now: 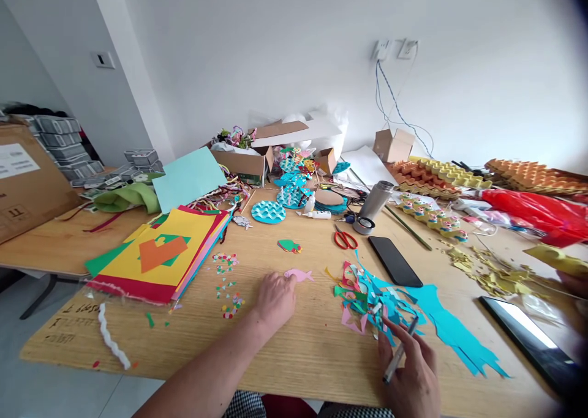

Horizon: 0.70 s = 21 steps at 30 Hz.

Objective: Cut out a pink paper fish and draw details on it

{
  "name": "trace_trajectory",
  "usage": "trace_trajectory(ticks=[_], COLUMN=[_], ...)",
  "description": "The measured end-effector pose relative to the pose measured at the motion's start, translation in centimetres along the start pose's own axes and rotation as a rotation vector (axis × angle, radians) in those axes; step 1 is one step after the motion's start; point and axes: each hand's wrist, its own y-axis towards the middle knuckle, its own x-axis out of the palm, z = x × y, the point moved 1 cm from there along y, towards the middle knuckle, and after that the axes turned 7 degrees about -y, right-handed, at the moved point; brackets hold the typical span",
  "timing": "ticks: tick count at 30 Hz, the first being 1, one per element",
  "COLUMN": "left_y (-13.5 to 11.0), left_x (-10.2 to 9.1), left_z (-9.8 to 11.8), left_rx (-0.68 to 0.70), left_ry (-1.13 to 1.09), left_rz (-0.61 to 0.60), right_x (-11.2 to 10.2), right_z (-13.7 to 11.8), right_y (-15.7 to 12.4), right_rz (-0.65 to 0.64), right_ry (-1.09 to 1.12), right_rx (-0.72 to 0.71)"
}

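Note:
My left hand [274,298] rests on the wooden table [294,350], its fingers curled together against a small pink paper fish [299,275]. My right hand [411,375] is closed around a grey pen [399,358] near the table's front edge. Just above that hand lies a heap of paper scraps [367,298] in teal, pink and green. A long teal offcut [452,329] stretches to the right of it. A green and red paper fish [289,245] lies further back.
A stack of coloured paper sheets [160,253] lies at the left, confetti bits [227,283] beside it. Red scissors [344,238], a tape roll [364,224], a steel flask [376,199], a black phone [394,261] and a tablet [533,338] lie right. Cardboard boxes [243,161] and egg trays [436,173] stand behind.

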Motion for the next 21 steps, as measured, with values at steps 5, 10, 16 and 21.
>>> trace_trajectory(ticks=[5,10,16,21], left_y=[0.11,0.14,0.13,0.15], left_x=[-0.18,-0.39,-0.55,-0.72], left_z=[-0.02,0.06,0.10,0.07], left_rx=[0.003,-0.015,-0.014,-0.005], left_ry=[-0.011,-0.016,-0.025,-0.017], left_rz=[-0.002,-0.014,-0.024,-0.012], right_x=[0.12,-0.16,-0.24,-0.14], right_z=[0.14,-0.15,-0.27,-0.12], right_y=[0.06,0.26,0.33,0.34], right_rz=[0.004,-0.013,0.006,-0.002], right_ry=[-0.005,0.011,0.008,0.010], right_rx=[-0.011,-0.007,-0.004,-0.019])
